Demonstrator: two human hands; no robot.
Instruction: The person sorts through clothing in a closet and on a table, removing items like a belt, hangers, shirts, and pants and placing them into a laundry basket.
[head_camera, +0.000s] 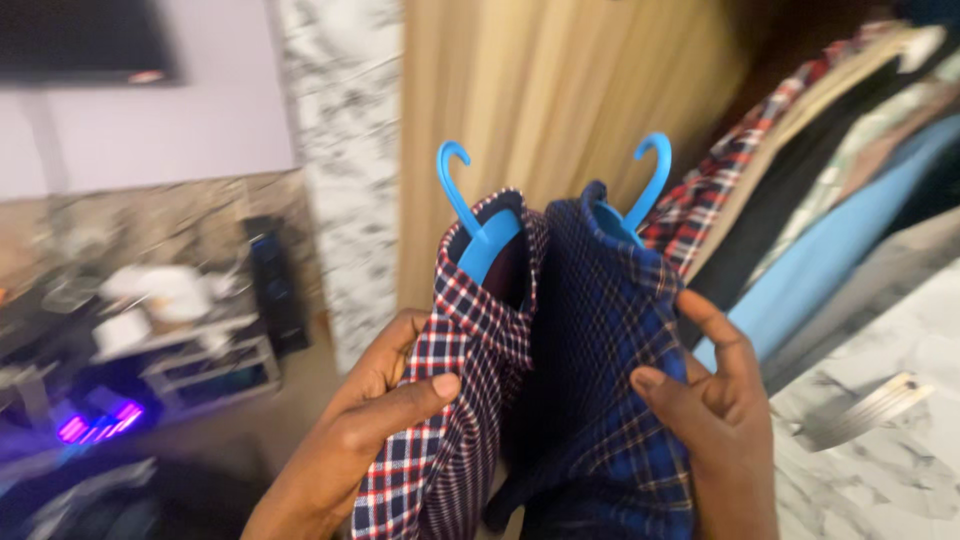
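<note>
Step in hand, by the look of it: two hung shirts held up, centre near. Left hand (385, 415) clasps red-white plaid shirt (450, 400), thumb pressed on cloth. Right hand (715, 400) grips blue plaid shirt (600, 370), fingers curled. Blue hangers (480, 235) hook upward. Next move likely needs firm grip, hooks kept upright. Clothes rail garments (830, 150) far right.

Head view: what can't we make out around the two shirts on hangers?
- Blue hangers: only the hooks show; shirt collars cover the shoulders.
- Red checked shirt and blue checked shirt: lower parts cut off by the bottom edge.
- Left hand and right hand: fingers behind the cloth are hidden.
- Shelf clutter at left: motion-blurred.
</note>
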